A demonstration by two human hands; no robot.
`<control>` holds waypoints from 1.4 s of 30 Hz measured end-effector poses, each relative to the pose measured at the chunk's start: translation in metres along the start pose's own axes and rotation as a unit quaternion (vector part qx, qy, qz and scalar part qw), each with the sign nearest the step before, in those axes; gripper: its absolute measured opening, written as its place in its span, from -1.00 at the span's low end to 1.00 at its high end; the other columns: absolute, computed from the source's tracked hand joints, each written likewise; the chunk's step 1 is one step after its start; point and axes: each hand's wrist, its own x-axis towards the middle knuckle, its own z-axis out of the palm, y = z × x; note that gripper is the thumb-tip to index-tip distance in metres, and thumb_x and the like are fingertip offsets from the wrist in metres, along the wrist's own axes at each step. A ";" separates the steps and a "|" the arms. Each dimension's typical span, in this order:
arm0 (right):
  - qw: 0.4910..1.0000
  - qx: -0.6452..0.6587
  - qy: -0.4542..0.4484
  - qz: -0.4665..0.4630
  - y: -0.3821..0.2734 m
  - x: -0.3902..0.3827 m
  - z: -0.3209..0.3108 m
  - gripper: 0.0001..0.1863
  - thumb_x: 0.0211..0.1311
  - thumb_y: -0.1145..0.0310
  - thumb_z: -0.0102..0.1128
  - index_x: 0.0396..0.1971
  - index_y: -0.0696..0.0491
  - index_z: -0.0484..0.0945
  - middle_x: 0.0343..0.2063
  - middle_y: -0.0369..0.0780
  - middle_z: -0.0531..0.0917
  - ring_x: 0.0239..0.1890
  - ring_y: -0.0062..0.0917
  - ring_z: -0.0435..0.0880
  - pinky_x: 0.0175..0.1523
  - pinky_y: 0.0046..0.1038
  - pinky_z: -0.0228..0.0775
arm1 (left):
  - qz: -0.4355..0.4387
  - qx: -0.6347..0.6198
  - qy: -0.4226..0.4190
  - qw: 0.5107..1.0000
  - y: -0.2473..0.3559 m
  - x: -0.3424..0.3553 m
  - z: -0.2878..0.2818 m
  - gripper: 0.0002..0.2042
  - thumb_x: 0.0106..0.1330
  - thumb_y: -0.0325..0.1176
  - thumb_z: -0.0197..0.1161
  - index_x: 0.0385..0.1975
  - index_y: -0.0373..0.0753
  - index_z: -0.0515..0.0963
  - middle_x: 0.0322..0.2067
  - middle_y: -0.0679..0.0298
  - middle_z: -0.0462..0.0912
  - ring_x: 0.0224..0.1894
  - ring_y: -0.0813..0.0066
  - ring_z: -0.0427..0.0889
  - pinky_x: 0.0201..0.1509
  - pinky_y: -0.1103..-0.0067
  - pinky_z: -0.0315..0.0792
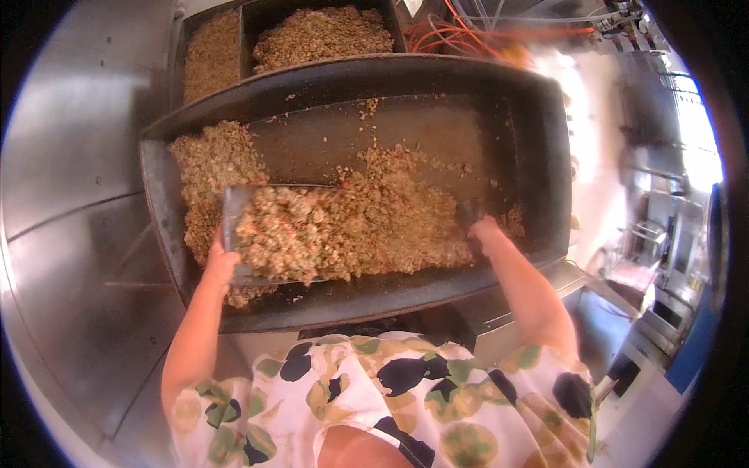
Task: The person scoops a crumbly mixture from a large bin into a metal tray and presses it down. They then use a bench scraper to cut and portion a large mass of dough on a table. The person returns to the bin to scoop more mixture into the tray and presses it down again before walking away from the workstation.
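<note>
flat metal scoop tray (234, 204) loaded with a heap of brown-green crumbly mix (343, 230), sitting low inside the big dark metal trough (538, 140), over its near half. left hand (220, 261) clamped on the tray's near-left corner, fingers (216, 251) wrapped on the edge, thumb side toward the load. right hand (485, 232) at the far right end of the heap, fingers buried in or behind the mix, so can't tell if they're apart or together, or whether they grip the tray's other edge.

just left of the left fingers: a second pile of the same mix (209, 168) banked against the trough's left wall, some spilling under the tray near the front rim. beyond both hands: bare trough floor with scattered crumbs running to the back wall.

further out, past the trough's back rim: two dark rectangular pans (243, 31) full of the same mix, side by side. right of those, orange cables (468, 35). left of the left hand: stainless sheet-metal surface (70, 203). below the hands: person's white top with green and black blotches (390, 390), both forearms bare.
</note>
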 end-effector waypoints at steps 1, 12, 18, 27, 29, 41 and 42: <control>0.999 0.020 -0.028 0.009 0.005 0.008 0.009 -0.11 0.10 0.66 0.03 0.42 -0.07 -0.14 0.28 -0.02 0.18 0.18 -0.10 0.30 0.14 0.02 0.19 | -0.001 -0.007 -0.046 0.999 0.000 0.005 0.014 -0.14 -0.07 -0.63 0.01 0.40 -0.13 -0.01 0.26 0.11 0.23 0.24 0.16 0.26 0.23 0.43 0.19; 0.984 0.117 -0.125 -0.052 -0.037 -0.022 0.102 -0.25 0.24 0.65 -0.20 0.42 -0.03 -0.15 0.34 -0.02 0.12 0.22 -0.17 0.31 0.19 0.00 0.24 | -0.053 -0.121 -0.105 0.986 -0.008 0.057 0.112 -0.20 -0.11 -0.58 0.03 0.32 -0.08 0.19 -0.07 0.28 0.42 -0.16 0.41 0.34 -0.05 0.57 0.26; 0.952 -0.174 -0.061 -0.246 -0.126 -0.202 0.116 -0.62 0.14 0.55 -0.02 0.01 0.13 0.31 0.07 0.11 0.42 0.14 -0.11 0.43 0.08 -0.11 0.39 | -0.100 -0.137 -0.048 0.984 0.013 0.034 0.127 -0.15 -0.04 -0.61 0.00 0.41 -0.13 -0.03 0.10 0.17 0.34 0.01 0.27 0.36 0.08 0.53 0.24; 0.670 -0.434 0.128 -0.589 -0.092 -0.213 0.188 -0.50 0.16 0.48 0.05 0.13 0.25 0.27 0.23 0.01 0.29 0.28 -0.19 0.28 0.23 -0.13 0.28 | -0.101 -0.320 -0.090 0.938 -0.035 0.069 0.136 -0.31 0.15 -0.66 -0.15 0.37 -0.12 0.03 0.15 0.07 0.37 0.05 0.23 0.47 0.06 0.38 0.44; 0.670 -0.394 0.105 -0.620 -0.079 -0.215 0.176 -0.44 0.14 0.48 0.06 0.18 0.26 0.23 0.24 0.03 0.27 0.28 -0.18 0.27 0.27 -0.13 0.24 | -0.095 -0.348 -0.086 0.929 -0.061 0.087 0.136 -0.36 0.19 -0.65 -0.15 0.34 -0.11 0.09 0.10 0.10 0.42 0.01 0.24 0.51 0.04 0.35 0.47; 0.870 -0.160 0.183 -0.428 -0.056 -0.172 0.081 -0.44 0.12 0.53 0.00 0.18 0.01 0.22 -0.03 0.06 0.53 -0.07 -0.02 0.56 0.02 -0.10 0.41 | -0.022 -0.260 -0.068 0.963 -0.032 0.051 0.125 -0.26 -0.05 -0.71 -0.10 0.30 -0.15 0.21 -0.05 0.21 0.47 -0.27 0.38 0.43 -0.27 0.55 0.37; 0.857 -0.188 0.218 -0.428 -0.051 -0.169 0.082 -0.47 0.14 0.53 0.05 0.16 0.08 0.26 0.03 0.04 0.49 0.04 -0.11 0.50 0.14 -0.15 0.34 | -0.035 -0.228 -0.045 0.972 -0.038 0.056 0.120 -0.24 -0.07 -0.69 -0.11 0.30 -0.14 0.22 -0.07 0.23 0.48 -0.25 0.40 0.45 -0.30 0.54 0.38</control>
